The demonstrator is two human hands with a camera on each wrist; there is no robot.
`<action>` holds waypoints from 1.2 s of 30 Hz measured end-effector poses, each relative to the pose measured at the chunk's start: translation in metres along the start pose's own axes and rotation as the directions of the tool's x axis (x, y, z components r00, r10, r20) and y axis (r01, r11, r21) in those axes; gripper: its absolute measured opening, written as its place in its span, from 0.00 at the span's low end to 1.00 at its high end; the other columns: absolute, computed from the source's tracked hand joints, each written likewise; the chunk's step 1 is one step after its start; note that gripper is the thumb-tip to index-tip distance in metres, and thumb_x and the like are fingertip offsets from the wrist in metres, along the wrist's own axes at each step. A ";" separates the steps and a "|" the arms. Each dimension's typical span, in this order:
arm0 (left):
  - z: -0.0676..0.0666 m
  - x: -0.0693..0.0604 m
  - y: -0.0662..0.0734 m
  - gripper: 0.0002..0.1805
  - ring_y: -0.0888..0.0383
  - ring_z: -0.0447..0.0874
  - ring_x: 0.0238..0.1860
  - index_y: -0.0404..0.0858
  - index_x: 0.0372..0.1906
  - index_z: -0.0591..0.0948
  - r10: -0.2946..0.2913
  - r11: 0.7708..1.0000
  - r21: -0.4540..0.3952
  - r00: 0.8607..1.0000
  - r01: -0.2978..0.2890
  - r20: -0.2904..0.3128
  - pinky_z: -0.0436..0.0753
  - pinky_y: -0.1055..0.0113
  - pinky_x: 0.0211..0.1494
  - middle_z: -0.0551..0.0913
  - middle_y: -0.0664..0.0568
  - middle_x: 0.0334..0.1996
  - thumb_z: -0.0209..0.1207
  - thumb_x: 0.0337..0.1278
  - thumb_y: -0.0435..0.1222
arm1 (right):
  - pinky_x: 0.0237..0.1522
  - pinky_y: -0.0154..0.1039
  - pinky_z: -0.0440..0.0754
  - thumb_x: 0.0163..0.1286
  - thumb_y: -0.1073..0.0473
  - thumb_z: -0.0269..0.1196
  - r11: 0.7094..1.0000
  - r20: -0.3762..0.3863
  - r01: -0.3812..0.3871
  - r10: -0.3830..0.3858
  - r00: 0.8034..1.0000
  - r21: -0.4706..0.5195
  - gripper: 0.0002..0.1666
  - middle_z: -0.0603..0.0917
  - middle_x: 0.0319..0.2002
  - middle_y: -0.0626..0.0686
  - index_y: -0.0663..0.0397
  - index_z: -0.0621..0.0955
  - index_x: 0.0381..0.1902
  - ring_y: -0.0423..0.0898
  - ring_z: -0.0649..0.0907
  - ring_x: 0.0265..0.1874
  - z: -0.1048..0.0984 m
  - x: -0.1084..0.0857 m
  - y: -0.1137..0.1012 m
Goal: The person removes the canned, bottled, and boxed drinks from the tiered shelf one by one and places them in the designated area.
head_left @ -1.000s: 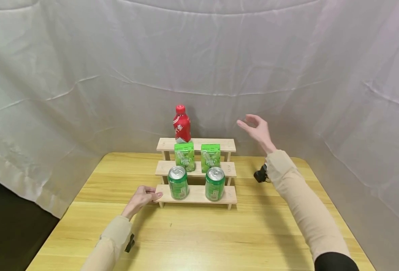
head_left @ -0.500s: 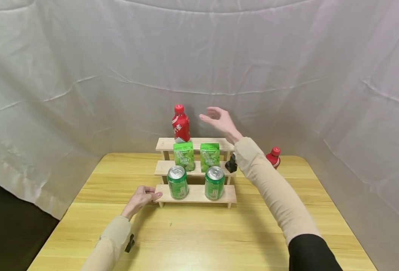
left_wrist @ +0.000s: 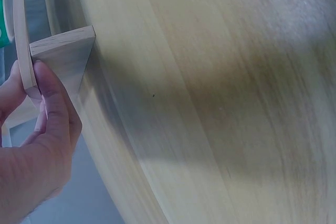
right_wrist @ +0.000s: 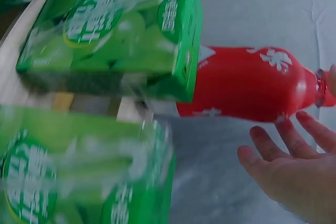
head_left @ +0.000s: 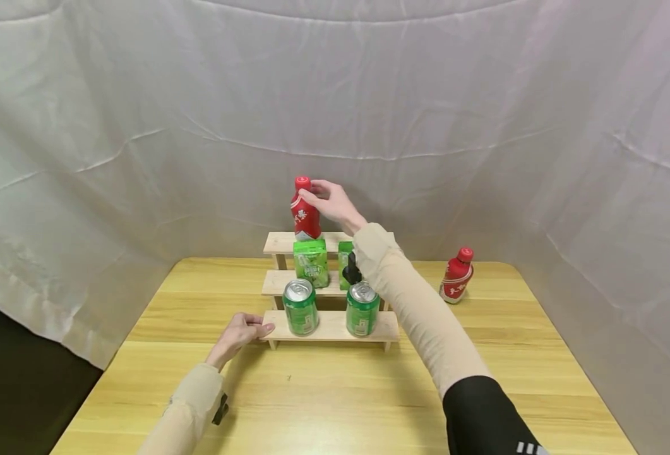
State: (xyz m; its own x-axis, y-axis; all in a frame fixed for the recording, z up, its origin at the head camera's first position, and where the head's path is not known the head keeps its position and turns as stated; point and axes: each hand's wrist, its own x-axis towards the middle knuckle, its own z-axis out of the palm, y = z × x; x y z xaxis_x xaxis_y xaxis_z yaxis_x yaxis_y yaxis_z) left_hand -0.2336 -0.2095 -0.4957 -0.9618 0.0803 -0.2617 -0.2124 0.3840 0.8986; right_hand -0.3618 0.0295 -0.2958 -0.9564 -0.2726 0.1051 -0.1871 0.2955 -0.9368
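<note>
In the head view, my left hand [head_left: 238,337] pinches the left end of the bottom board of a three-step wooden shelf [head_left: 331,325]; the left wrist view shows thumb and fingers [left_wrist: 54,95] on either side of that board [left_wrist: 22,40]. A red bottle [head_left: 305,218] stands upright on the top step, towards the left. My right hand [head_left: 335,203] is beside its neck, the thumb in front. Seen from the right wrist, the fingers [right_wrist: 262,142] are spread next to the bottle [right_wrist: 241,82], not closed round it; whether they touch it is unclear.
Two green boxes [head_left: 311,262] stand on the middle step, the right one partly hidden by a black wrist device [head_left: 352,270]. Two green cans [head_left: 300,309] are on the bottom step. A second red bottle [head_left: 456,277] stands on the table at right. Grey curtains surround the table.
My right hand has moved left across the top of the shelf to the red bottle, uncovering the second bottle on the table. My left hand has kept its hold.
</note>
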 end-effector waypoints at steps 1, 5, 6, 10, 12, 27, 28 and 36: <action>0.000 0.000 0.000 0.22 0.57 0.83 0.36 0.17 0.52 0.75 0.001 1.000 -0.008 1.000 -0.001 -0.001 0.88 0.56 0.50 0.84 0.40 0.37 0.64 0.64 0.33 | 0.73 0.52 0.74 0.74 0.49 0.61 1.000 0.002 0.000 0.000 1.000 0.006 0.33 0.75 0.69 0.58 0.55 0.69 0.72 0.55 0.74 0.68 0.003 0.002 0.000; 0.001 0.000 -0.001 0.21 0.58 0.83 0.35 0.17 0.51 0.75 0.010 1.000 -0.022 1.000 -0.010 -0.004 0.88 0.56 0.49 0.84 0.41 0.36 0.64 0.63 0.32 | 0.71 0.52 0.75 0.75 0.50 0.60 1.000 0.003 -0.003 0.003 1.000 0.024 0.30 0.78 0.65 0.59 0.56 0.71 0.70 0.55 0.77 0.65 0.012 0.006 0.000; 0.001 0.000 -0.002 0.21 0.58 0.83 0.35 0.17 0.51 0.75 0.011 1.000 -0.021 1.000 -0.012 -0.004 0.88 0.56 0.49 0.84 0.41 0.36 0.64 0.63 0.32 | 0.71 0.53 0.75 0.75 0.51 0.60 1.000 0.000 -0.001 0.001 1.000 0.028 0.29 0.79 0.64 0.60 0.56 0.72 0.69 0.55 0.77 0.64 0.013 0.006 0.000; 0.001 0.001 -0.002 0.22 0.58 0.83 0.35 0.17 0.51 0.75 0.014 1.000 -0.025 1.000 -0.014 0.007 0.88 0.54 0.50 0.84 0.41 0.36 0.64 0.63 0.33 | 0.69 0.53 0.77 0.75 0.53 0.60 0.999 -0.036 0.026 -0.025 0.999 0.034 0.27 0.80 0.62 0.61 0.58 0.74 0.67 0.56 0.79 0.61 0.015 0.007 0.000; 0.001 0.001 -0.002 0.22 0.58 0.83 0.35 0.17 0.52 0.75 0.014 1.000 -0.022 1.000 -0.014 0.015 0.88 0.53 0.51 0.84 0.42 0.36 0.64 0.63 0.33 | 0.69 0.53 0.77 0.75 0.54 0.61 0.999 -0.061 0.044 -0.043 0.997 0.024 0.26 0.81 0.62 0.62 0.59 0.74 0.66 0.57 0.79 0.60 0.014 0.006 0.000; -0.003 0.004 -0.003 0.22 0.58 0.83 0.35 0.17 0.52 0.76 0.017 1.000 0.008 1.000 -0.017 0.020 0.88 0.53 0.50 0.85 0.42 0.36 0.63 0.65 0.34 | 0.64 0.51 0.81 0.72 0.60 0.63 0.982 -0.218 0.114 -0.080 0.973 0.148 0.23 0.82 0.59 0.65 0.62 0.78 0.62 0.55 0.81 0.56 -0.030 -0.013 -0.002; -0.003 0.004 -0.003 0.22 0.57 0.83 0.35 0.17 0.52 0.76 0.019 1.000 0.008 1.000 -0.019 0.019 0.88 0.53 0.50 0.85 0.41 0.36 0.63 0.65 0.34 | 0.63 0.51 0.81 0.72 0.60 0.64 0.981 -0.232 0.120 -0.082 0.969 0.152 0.24 0.82 0.59 0.65 0.62 0.78 0.63 0.55 0.82 0.55 -0.035 -0.015 -0.002; -0.003 0.005 -0.006 0.21 0.56 0.83 0.35 0.17 0.51 0.76 0.025 1.000 0.017 1.000 -0.025 0.013 0.88 0.52 0.50 0.84 0.40 0.36 0.63 0.65 0.34 | 0.60 0.45 0.82 0.71 0.61 0.65 0.985 -0.329 0.123 -0.077 0.941 0.123 0.24 0.82 0.58 0.67 0.64 0.78 0.63 0.49 0.82 0.50 -0.080 -0.033 0.014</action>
State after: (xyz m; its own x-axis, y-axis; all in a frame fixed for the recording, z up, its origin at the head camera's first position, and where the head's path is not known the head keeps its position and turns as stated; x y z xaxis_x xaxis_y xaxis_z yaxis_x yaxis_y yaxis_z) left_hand -0.2378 -0.2143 -0.5009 -0.9645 0.1014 -0.2441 -0.1856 0.3976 0.8986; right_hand -0.3510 0.1158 -0.2859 -0.9597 0.0219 0.2803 -0.2743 0.1446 -0.9507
